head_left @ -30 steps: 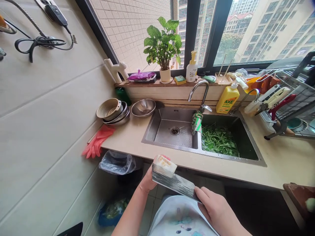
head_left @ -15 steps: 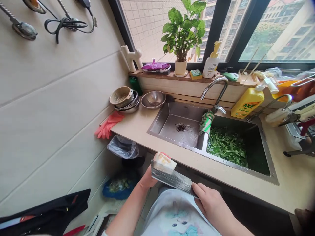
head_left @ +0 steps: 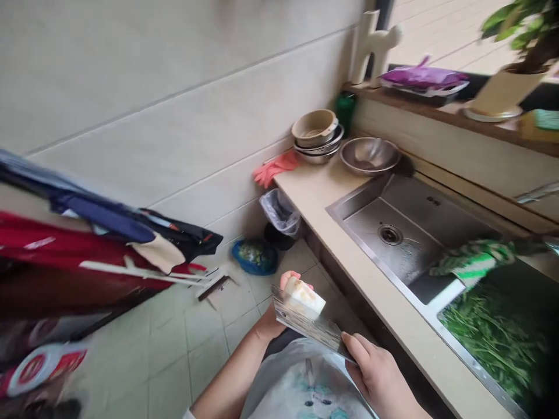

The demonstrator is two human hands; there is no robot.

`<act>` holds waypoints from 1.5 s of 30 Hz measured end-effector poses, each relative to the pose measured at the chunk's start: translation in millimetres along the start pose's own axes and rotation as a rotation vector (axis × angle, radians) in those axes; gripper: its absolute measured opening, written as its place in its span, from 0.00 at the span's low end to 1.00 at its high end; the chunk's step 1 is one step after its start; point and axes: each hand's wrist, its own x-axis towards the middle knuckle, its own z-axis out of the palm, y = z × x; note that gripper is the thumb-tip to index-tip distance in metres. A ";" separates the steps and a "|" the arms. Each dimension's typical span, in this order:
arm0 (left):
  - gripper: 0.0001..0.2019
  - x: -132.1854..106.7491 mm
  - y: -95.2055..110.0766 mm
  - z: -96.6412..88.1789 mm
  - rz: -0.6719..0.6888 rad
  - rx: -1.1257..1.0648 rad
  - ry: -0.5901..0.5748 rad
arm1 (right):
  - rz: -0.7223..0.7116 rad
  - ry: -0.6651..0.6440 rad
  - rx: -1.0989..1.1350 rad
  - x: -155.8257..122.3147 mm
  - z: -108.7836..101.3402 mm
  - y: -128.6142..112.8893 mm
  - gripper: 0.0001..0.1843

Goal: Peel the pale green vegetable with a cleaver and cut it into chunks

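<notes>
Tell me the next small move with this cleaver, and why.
Probably level the cleaver a little with the right hand: the white block sits on its sloping blade, and the left hand is right beside it, so keeping it flat seems safest.

1. The left hand [head_left: 274,317] sits at ten o'clock from the right hand [head_left: 378,373], cupped, with its fingertips [head_left: 290,279] curling upward.
2. The left forearm [head_left: 229,372] angles up toward one o'clock.
3. The right hand's fingers [head_left: 354,349] bend at the knuckles, reaching toward ten o'clock.
</notes>
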 end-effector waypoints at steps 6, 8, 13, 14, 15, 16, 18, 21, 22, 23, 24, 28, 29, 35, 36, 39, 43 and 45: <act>0.23 -33.9 12.6 -47.9 0.014 -0.104 0.081 | -0.102 -0.155 0.033 35.2 25.4 -26.3 0.18; 0.23 -42.6 16.3 -70.9 0.043 -0.152 0.111 | -0.115 -0.175 0.021 53.2 39.9 -44.3 0.17; 0.24 -68.3 29.8 -156.7 0.095 -0.189 0.204 | -0.128 -0.197 0.028 100.1 92.4 -96.0 0.15; 0.25 -73.5 32.9 -175.7 0.086 -0.206 0.207 | -0.127 -0.217 0.042 108.0 102.9 -104.9 0.15; 0.26 -78.1 35.7 -193.8 0.077 -0.228 0.208 | -0.119 -0.243 0.051 115.8 112.7 -113.4 0.15; 0.28 -82.0 38.2 -210.3 0.069 -0.247 0.206 | -0.103 -0.269 0.053 123.8 121.7 -121.9 0.15; 0.31 -87.4 42.5 -237.1 0.056 -0.261 0.212 | -0.063 -0.313 0.046 141.4 137.6 -139.6 0.13; 0.30 -91.3 49.4 -263.8 0.030 -0.228 0.242 | -0.042 -0.345 0.045 169.9 157.7 -166.6 0.11; 0.30 -91.9 52.1 -271.1 0.020 -0.215 0.241 | -0.051 -0.349 0.045 178.3 163.2 -173.7 0.12; 0.30 -92.2 54.9 -278.5 0.015 -0.212 0.235 | -0.061 -0.352 0.040 185.3 168.0 -178.9 0.14; 0.30 -92.2 57.5 -286.2 0.016 -0.219 0.221 | -0.071 -0.353 0.030 190.8 172.1 -182.0 0.15; 0.33 -84.8 62.7 -317.3 0.052 -0.267 0.192 | -0.088 -0.340 -0.040 205.8 183.5 -178.4 0.14; 0.34 -81.1 62.7 -323.9 0.064 -0.267 0.201 | -0.088 -0.344 -0.061 210.6 185.8 -176.4 0.13; 0.33 -58.2 78.3 -343.4 0.065 -0.278 0.361 | -0.132 -0.401 -0.099 255.9 191.6 -166.5 0.13; 0.31 -55.3 85.1 -343.8 0.051 -0.285 0.374 | -0.149 -0.403 -0.085 262.9 189.5 -162.0 0.13; 0.30 -44.0 106.6 -341.4 0.036 -0.262 0.404 | -0.211 -0.399 -0.062 280.4 178.5 -141.9 0.15; 0.33 -16.2 117.4 -331.7 0.090 -0.199 0.442 | -0.227 -0.409 -0.083 302.9 165.4 -120.0 0.14; 0.30 1.2 115.3 -324.4 0.114 -0.170 0.415 | -0.215 -0.393 -0.103 313.8 163.2 -116.1 0.14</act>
